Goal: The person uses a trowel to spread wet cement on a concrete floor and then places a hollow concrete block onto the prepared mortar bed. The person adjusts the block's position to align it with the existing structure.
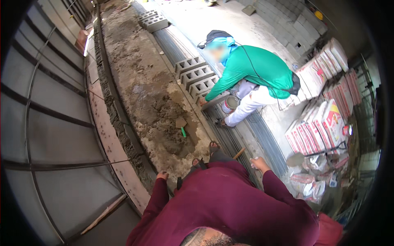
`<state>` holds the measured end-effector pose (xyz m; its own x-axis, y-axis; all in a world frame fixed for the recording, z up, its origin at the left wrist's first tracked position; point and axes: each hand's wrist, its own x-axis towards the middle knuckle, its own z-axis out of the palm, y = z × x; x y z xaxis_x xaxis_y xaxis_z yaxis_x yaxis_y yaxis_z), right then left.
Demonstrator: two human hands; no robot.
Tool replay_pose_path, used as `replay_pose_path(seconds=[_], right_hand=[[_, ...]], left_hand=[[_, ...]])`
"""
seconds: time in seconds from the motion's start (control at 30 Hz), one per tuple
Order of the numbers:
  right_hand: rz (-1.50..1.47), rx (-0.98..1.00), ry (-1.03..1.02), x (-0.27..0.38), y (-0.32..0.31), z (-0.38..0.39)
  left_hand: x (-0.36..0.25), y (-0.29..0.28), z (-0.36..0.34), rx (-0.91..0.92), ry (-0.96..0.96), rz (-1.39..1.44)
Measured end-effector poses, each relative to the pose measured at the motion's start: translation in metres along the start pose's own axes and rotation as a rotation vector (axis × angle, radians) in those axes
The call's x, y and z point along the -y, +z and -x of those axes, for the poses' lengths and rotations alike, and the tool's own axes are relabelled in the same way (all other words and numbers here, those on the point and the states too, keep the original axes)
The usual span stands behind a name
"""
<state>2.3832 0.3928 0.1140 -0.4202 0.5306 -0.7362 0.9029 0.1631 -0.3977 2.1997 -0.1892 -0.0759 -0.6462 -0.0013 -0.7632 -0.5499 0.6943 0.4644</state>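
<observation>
My left hand (163, 175) hangs beside my body, close to a row of blocks topped with wet mortar (125, 123). Its fingers look curled, and I see nothing in them. On the other side, my right hand (259, 164) is held out with dusty, bent fingers, also with no object showing. A wooden handle (239, 153) sticks up between that hand and my feet; its lower end is hidden. Ahead of me, a trowel (182, 126) with a green grip lies on a heap of wet mortar (164, 119).
A crouching co-worker (258, 69) in green touches hollow blocks (197, 76), beside a bucket (230, 104). Long metal bars (262, 139) run along the floor. Stacked bags (316, 131) stand right. More blocks (153, 21) lie farther off. A framed metal wall (57, 131) rises left.
</observation>
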Motion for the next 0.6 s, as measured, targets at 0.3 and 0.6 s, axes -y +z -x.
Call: replay_pose_path(seconds=[0.3, 0.6], right_hand=[[0.118, 0.076, -0.17, 0.053, -0.011, -0.041], [0.069, 0.088, -0.335, 0.134, -0.034, -0.095]], left_hand=[[-0.051, 0.011, -0.002, -0.094, 0.056, 0.187], [-0.192, 0.013, 0.004, -0.105, 0.11, 0.355]])
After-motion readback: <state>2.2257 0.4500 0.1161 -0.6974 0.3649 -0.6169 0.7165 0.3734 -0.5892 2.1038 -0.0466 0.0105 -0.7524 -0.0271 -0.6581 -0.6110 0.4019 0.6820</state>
